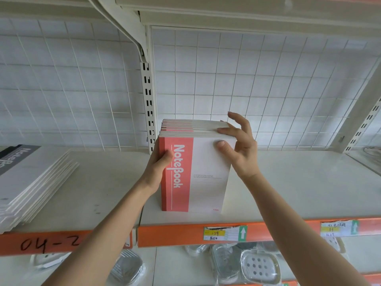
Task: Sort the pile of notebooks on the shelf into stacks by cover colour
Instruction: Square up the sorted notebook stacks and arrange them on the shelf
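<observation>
Left grip (159,167) clasps the spine side of a block of red notebooks (206,174), with the thumb on the front cover's red band and the fingers hidden behind. Right grip (241,145) pinches the block's top right corner: thumb on the white cover, forefinger across the top edges, other fingers raised. One block stands upright on the shelf (288,182); its page edges blur together, so the books cannot be counted. One fanned pile of grey notebooks (35,182) lies flat well to the left, cut off by the frame. Two labels (224,233) sit on the orange rail (175,236), their writing mostly illegible. Below are packaged soap dishes (259,265), blurred.
</observation>
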The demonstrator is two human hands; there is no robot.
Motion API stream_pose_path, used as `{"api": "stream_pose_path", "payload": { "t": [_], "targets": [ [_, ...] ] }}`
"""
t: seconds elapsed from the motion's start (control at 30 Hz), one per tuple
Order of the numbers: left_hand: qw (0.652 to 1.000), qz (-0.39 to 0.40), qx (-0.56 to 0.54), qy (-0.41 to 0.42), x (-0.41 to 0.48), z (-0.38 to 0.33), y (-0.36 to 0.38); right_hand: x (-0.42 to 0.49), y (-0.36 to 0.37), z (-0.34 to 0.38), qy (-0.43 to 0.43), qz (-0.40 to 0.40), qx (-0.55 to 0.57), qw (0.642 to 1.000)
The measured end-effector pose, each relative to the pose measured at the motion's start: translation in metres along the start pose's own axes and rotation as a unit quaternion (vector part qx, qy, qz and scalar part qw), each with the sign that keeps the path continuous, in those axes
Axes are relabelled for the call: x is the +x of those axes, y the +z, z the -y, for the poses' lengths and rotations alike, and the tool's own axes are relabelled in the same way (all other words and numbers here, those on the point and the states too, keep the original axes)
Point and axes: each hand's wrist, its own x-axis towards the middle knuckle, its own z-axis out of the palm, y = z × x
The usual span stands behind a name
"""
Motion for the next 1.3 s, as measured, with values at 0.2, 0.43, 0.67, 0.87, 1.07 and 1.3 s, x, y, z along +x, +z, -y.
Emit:
{"api": "stream_pose_path", "payload": {
  "t": [0.2,0.43,0.67,0.87,1.07,1.3],
  "targets": [
    [1.000,0.000,-0.015,0.002,-0.006,0.010,-0.001,-0.039,0.012,-0.033,0.210,0.069,0.140,0.965],
    [1.000,0.002,-0.017,0.008,-0.004,0.012,-0.001,-0.037,0.014,-0.034,0.247,0.060,0.185,0.949],
    [0.971,-0.008,0.112,0.209,0.002,-0.007,-0.003,-0.035,0.010,-0.031,0.236,0.053,0.161,0.957],
    [0.943,0.002,0.191,0.273,0.013,-0.010,-0.011,-0.036,0.011,-0.031,0.245,0.055,0.146,0.957],
    [0.958,0.013,0.153,0.244,0.013,-0.006,-0.009,-0.044,0.011,-0.035,0.252,0.069,0.138,0.955],
    [0.957,0.023,0.177,0.228,0.012,-0.013,-0.011,-0.049,0.010,-0.041,0.252,0.079,0.136,0.955]
  ]
}}
